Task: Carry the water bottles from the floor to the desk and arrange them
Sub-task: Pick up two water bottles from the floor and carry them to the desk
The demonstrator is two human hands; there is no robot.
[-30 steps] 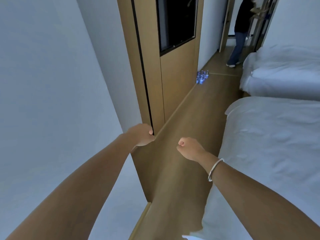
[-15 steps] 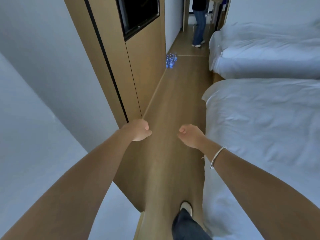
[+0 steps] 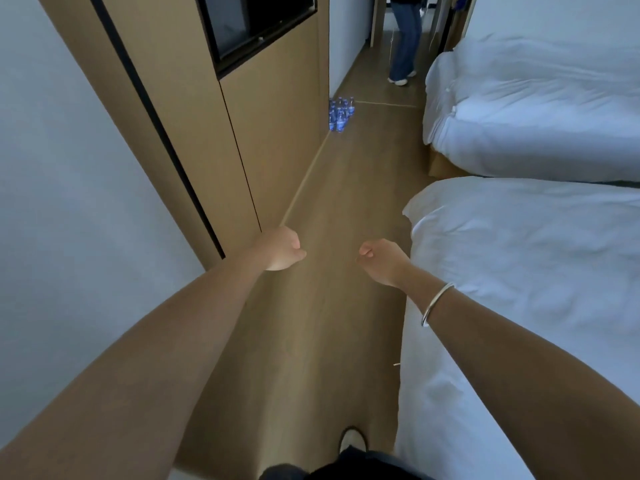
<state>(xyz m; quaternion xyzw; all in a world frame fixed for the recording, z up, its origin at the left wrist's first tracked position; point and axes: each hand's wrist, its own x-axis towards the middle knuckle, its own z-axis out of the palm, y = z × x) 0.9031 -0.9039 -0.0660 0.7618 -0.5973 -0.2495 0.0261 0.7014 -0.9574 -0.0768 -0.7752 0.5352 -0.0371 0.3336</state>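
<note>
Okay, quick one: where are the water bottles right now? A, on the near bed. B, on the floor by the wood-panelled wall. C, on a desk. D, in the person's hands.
B: the bottles stand clustered on the floor against the panelled wall, far ahead of both hands.

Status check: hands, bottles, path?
Left hand and right hand curled, empty. Water bottles clustered on floor by the wood panel, untouched. Person standing beyond them.
</note>
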